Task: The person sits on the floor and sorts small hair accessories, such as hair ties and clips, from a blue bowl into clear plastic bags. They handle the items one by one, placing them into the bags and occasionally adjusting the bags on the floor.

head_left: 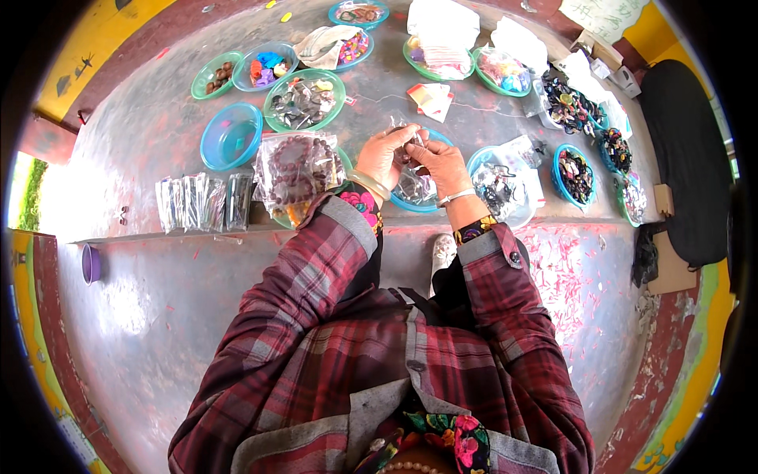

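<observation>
My left hand point(380, 160) and my right hand point(444, 168) meet in front of me, the fingers of both closed on a small clear plastic bag point(401, 123). Something dark reddish-brown is in the bag, perhaps beads; fingers hide most of it. Just below them is a blue basket point(411, 207) holding clear bags of small dark and silvery things. To the left of my left wrist, a big clear bag of purple-brown bead strings point(297, 168) rests on a green basket. A basin with black and white packets point(499, 189) stands to the right of my right wrist.
Left of the bead bag are a blue-green basin point(231, 137) and a row of slim packets point(204, 204). Farther off stand several baskets, one with silvery bags point(303, 103). Paper cards point(431, 103) lie beyond my hands. A raised ledge edge point(142, 238) runs before me; a purple cup point(91, 263) is lower left.
</observation>
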Demonstrator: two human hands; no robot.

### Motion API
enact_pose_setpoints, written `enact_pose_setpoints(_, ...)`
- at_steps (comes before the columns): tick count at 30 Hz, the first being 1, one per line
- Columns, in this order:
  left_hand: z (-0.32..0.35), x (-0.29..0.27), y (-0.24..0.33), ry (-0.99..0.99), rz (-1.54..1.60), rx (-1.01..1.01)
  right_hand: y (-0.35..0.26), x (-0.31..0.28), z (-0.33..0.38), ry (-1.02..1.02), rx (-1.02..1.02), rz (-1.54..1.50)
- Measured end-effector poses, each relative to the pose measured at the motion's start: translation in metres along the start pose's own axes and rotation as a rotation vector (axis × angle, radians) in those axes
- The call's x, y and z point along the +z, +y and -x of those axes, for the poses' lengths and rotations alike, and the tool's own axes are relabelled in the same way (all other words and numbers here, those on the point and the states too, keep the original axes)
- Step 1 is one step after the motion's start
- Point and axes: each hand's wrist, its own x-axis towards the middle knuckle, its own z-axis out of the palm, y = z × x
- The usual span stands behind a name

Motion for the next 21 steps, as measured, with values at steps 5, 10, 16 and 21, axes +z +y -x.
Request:
enact_pose_setpoints(5,-0.002,-0.004,-0.003,0.051,0.086,0.045,0.0,-0.001,-0.001,-0.014,-0.005,0.015)
enact_pose_setpoints(10,-0.006,-0.009,-0.001,0.084,0.104,0.158,-0.008,-0.008,0.002,-0.011,0.035,0.004)
enact_pose_setpoints(16,-0.009,-0.013,-0.004,0.105,0.113,0.216,-0.006,-0.012,-0.001,-0.001,0.022,-0.023)
enact_pose_setpoints(21,-0.012,-0.021,0.007,0.27,0.142,0.201,-0.014,-0.036,0.001,0.078,0.029,0.022)
